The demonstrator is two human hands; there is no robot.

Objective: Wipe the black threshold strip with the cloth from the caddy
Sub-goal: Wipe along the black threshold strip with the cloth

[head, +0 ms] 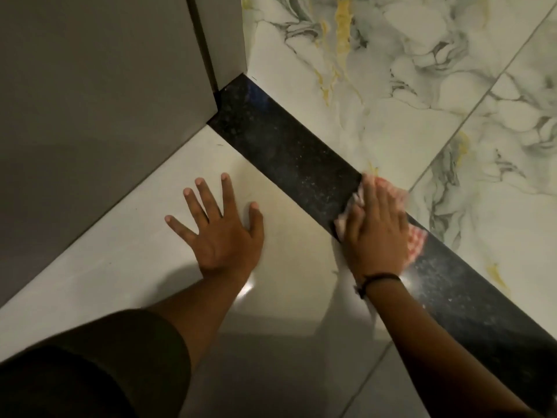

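A glossy black speckled stone threshold strip runs diagonally from the upper middle of the frame down to the lower right edge, dividing a plain pale grey floor tile on the left from white marble-patterned tiles with grey and yellow veins on the right. A grey door frame fills the upper left, meeting the strip's top end. The right hand, fingers flat and close together, presses a red-and-white checked cloth onto the strip right of centre; the cloth shows at the fingertips and beside the palm, slightly blurred. A black band circles that wrist. The left hand lies palm down, fingers spread, empty, on the pale tile just beside the strip
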